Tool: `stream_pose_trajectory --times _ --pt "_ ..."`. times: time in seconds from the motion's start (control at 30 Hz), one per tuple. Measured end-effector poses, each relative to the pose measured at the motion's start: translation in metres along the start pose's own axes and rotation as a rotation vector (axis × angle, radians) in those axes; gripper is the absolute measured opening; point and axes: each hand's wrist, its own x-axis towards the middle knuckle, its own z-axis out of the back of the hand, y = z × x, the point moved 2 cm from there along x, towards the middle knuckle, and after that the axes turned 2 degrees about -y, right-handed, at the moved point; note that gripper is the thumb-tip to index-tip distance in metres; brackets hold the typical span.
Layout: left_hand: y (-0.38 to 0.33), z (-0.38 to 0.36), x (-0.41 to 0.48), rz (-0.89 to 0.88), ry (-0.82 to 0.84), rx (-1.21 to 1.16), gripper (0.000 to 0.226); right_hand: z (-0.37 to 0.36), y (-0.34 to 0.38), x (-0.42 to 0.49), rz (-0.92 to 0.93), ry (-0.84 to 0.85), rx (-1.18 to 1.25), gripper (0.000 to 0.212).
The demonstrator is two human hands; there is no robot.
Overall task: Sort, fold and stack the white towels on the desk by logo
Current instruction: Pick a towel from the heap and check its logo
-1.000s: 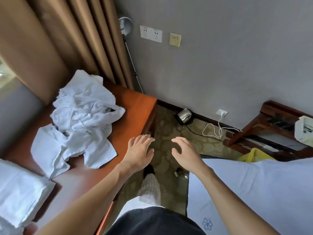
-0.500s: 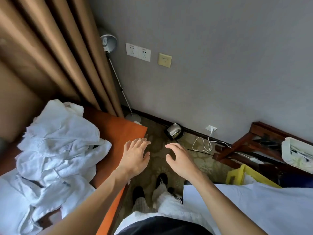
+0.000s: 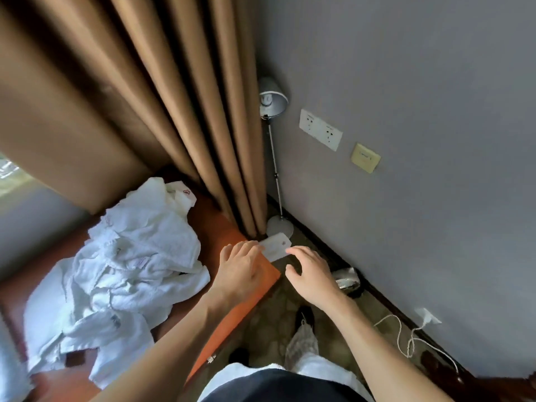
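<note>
A loose heap of white towels point(image 3: 121, 274) is spread over the left and middle of the surface point(image 3: 223, 236), reaching from the back edge by the curtain point(image 3: 162, 111) toward the near edge. Small marks, red on the piece at the back and darker ones lower down, are seen on the cloth, but the logos cannot be read. None of the heap is seen folded or stacked, so the sorting step is judged to be barely begun.

At the right corner of the surface, the left hand point(image 3: 239, 269) is held flat and open above the wood, fingers spread, with nothing gripped. Just past its fingertips a small white tag point(image 3: 274, 246) with a red mark is seen over the corner; whether it is touched cannot be told. The right hand point(image 3: 310, 274) is held open beyond the right edge, above the floor, fingers curved and empty.

For the next move, both hands would need to be brought back left to the heap, one towel drawn free by its edge, and its logo turned up so that it can be read before folding.
</note>
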Motion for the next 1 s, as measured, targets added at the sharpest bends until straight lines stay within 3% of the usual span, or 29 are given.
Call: stream_pose_trajectory --times 0.27,0.6,1.0 --pt "0.009 0.019 0.008 0.298 -0.135 -0.035 0.051 0.021 0.025 0.092 0.261 0.214 -0.078 0.044" --pt "0.086 0.032 -0.025 0.589 -0.285 -0.082 0.044 -0.030 0.109 0.148 0.468 0.404 -0.162 0.042" --pt "0.191 0.048 -0.034 0.736 -0.402 -0.185 0.043 -0.125 0.225 0.207 0.636 0.564 -0.265 0.045"
